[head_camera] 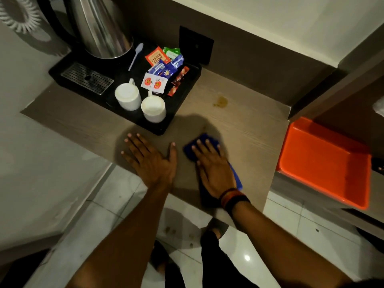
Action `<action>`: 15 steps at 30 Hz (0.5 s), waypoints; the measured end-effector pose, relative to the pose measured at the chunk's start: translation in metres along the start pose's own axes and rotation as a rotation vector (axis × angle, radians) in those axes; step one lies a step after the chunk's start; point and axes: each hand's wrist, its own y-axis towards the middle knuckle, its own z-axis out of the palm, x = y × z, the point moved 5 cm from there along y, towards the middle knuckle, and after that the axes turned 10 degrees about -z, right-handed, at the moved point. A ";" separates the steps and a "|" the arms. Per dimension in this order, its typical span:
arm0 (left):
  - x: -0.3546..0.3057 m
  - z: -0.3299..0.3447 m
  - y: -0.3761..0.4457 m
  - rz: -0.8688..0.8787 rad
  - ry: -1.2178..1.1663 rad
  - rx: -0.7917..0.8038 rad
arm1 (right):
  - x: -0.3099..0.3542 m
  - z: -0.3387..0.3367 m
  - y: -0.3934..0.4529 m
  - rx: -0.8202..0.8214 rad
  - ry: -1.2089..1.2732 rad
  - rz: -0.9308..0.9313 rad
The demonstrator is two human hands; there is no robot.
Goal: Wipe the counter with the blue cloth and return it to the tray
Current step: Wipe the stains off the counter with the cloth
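Flat, open right hand (pixel 215 169) presses blue cloth (pixel 207 140) onto counter (pixel 239 125).

Blue cloth (pixel 209 140), orange tray (pixel 324 163), wood-grain grey-brown counter (pixel 249 125).
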 end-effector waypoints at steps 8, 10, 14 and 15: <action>0.000 -0.006 0.001 0.006 0.009 -0.034 | -0.096 -0.034 0.031 -0.144 -0.011 0.348; 0.000 -0.006 0.001 0.008 0.011 -0.046 | -0.092 -0.030 0.067 -0.148 0.021 0.315; 0.001 -0.006 0.001 0.022 -0.027 -0.045 | -0.030 -0.003 0.072 -0.041 0.008 0.041; 0.001 -0.007 0.001 0.024 -0.031 -0.049 | -0.016 0.000 0.056 -0.004 -0.004 -0.036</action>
